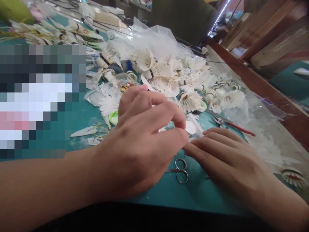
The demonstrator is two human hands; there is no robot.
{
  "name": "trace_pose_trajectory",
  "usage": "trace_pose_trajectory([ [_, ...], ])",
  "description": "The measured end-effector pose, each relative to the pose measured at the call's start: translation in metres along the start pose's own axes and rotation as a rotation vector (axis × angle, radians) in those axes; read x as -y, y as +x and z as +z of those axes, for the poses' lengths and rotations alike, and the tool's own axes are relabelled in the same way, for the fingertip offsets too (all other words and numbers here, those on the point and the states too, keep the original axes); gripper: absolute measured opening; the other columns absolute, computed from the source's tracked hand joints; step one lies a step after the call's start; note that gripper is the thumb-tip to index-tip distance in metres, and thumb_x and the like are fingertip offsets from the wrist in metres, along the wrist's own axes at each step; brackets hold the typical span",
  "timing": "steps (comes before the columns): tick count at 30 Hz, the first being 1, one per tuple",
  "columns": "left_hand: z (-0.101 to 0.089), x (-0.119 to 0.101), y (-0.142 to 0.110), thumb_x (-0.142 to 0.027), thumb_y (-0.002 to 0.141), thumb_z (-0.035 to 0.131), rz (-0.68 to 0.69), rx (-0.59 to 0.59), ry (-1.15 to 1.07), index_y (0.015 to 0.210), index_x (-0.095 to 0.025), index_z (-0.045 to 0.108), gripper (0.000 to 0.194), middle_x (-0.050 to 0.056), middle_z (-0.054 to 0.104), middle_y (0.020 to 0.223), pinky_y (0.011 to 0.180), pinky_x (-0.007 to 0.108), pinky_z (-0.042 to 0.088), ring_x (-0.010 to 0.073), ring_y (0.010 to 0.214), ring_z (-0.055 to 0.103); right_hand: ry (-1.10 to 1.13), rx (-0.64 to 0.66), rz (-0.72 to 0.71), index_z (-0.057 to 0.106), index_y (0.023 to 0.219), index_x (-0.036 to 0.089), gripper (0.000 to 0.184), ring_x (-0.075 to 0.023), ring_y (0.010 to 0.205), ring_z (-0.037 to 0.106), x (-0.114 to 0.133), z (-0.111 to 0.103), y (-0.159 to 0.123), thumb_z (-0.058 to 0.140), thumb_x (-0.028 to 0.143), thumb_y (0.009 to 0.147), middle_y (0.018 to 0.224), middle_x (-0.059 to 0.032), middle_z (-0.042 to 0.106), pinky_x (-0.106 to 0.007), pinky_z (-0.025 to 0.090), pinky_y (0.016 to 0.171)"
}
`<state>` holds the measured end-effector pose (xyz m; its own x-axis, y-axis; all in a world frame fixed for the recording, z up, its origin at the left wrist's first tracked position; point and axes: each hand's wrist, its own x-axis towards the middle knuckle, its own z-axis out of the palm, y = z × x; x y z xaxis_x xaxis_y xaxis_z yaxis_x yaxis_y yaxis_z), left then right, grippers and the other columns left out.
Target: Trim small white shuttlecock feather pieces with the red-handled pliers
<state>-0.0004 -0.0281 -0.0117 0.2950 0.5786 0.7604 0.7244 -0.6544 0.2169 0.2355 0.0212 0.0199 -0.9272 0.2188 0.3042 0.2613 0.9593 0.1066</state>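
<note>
My left hand (142, 138) is raised over the table, its thumb and forefinger closed in a pinch and the other fingers curled. Whatever lies between those tips is too small or hidden to name. My right hand (224, 158) comes in from the right, fingers pressed together, its tips meeting the left thumb and forefinger. Small metal scissors (177, 170) lie below the meeting fingertips, blades partly covered by my left hand. Just beyond the fingertips are a white disc (191, 127) and a shuttlecock (189, 100) lying on its side.
Many feather shuttlecocks (154, 69) and loose white feathers (106, 103) crowd the green tabletop (193, 193). Red-handled pliers (241, 129) lie at the right. Clear plastic bags (159, 38) are piled behind. A green-rimmed cup (113, 118) stands beside my left hand. The left side is pixelated.
</note>
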Motion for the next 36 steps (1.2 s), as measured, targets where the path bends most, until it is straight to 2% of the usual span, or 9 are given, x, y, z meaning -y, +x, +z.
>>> trace_pose_trajectory([
  [5,-0.0023,0.0013,0.0005,-0.007,0.089,0.055,0.016,0.036,0.003,0.082,-0.024,0.066,0.022,0.002,0.075,0.11,0.106,0.049,0.039,0.0244,0.108,0.061,-0.034,0.031,-0.032,0.068,0.109,0.014,0.029,-0.0215,0.079,0.071,-0.0019,-0.0021,0.0034,0.04,0.01,0.107,0.089,-0.0091,0.077,-0.04,0.053,0.077],
  [9,-0.0032,0.0029,0.0021,-0.008,0.087,0.058,0.036,0.034,-0.001,0.08,-0.023,0.066,0.019,0.004,0.075,0.108,0.103,0.05,0.039,0.0266,0.107,0.063,-0.022,0.042,-0.029,0.07,0.108,0.009,0.029,-0.0224,0.081,0.071,-0.0013,-0.0018,0.003,0.041,0.01,0.107,0.087,-0.0108,0.076,-0.041,0.053,0.078],
  [20,-0.0009,0.0019,0.0023,-0.005,0.088,0.056,0.046,0.037,-0.005,0.082,-0.022,0.068,0.022,0.004,0.074,0.108,0.103,0.05,0.04,0.0252,0.106,0.061,0.015,0.062,-0.009,0.071,0.095,0.011,0.034,-0.0221,0.078,0.07,0.0026,-0.0021,0.0062,0.04,0.01,0.108,0.079,-0.0088,0.073,-0.039,0.052,0.076],
  [25,-0.0008,0.0023,0.002,-0.003,0.089,0.058,0.043,0.024,-0.003,0.082,-0.02,0.069,0.022,0.005,0.074,0.107,0.103,0.051,0.039,0.0263,0.106,0.062,0.019,0.033,-0.03,0.071,0.097,0.01,0.032,-0.0221,0.076,0.067,0.0048,-0.004,0.0036,0.041,0.01,0.107,0.081,-0.0093,0.074,-0.041,0.052,0.077],
  [30,-0.0011,0.003,0.0026,-0.003,0.087,0.061,0.063,0.016,-0.032,0.083,-0.019,0.071,0.02,0.006,0.074,0.105,0.102,0.052,0.039,0.0265,0.104,0.062,0.02,0.01,-0.028,0.07,0.102,0.007,0.024,-0.0241,0.082,0.068,0.004,-0.0044,0.0006,0.047,0.007,0.105,0.085,-0.0115,0.074,-0.042,0.051,0.08],
  [36,-0.0025,0.0033,0.0032,-0.002,0.087,0.06,0.063,0.032,-0.023,0.084,-0.019,0.073,0.021,0.006,0.074,0.106,0.1,0.051,0.04,0.0263,0.103,0.061,0.027,0.024,-0.031,0.07,0.105,0.006,0.025,-0.0243,0.078,0.068,0.0011,-0.0013,0.0008,0.045,0.008,0.106,0.081,-0.0106,0.073,-0.043,0.051,0.079],
])
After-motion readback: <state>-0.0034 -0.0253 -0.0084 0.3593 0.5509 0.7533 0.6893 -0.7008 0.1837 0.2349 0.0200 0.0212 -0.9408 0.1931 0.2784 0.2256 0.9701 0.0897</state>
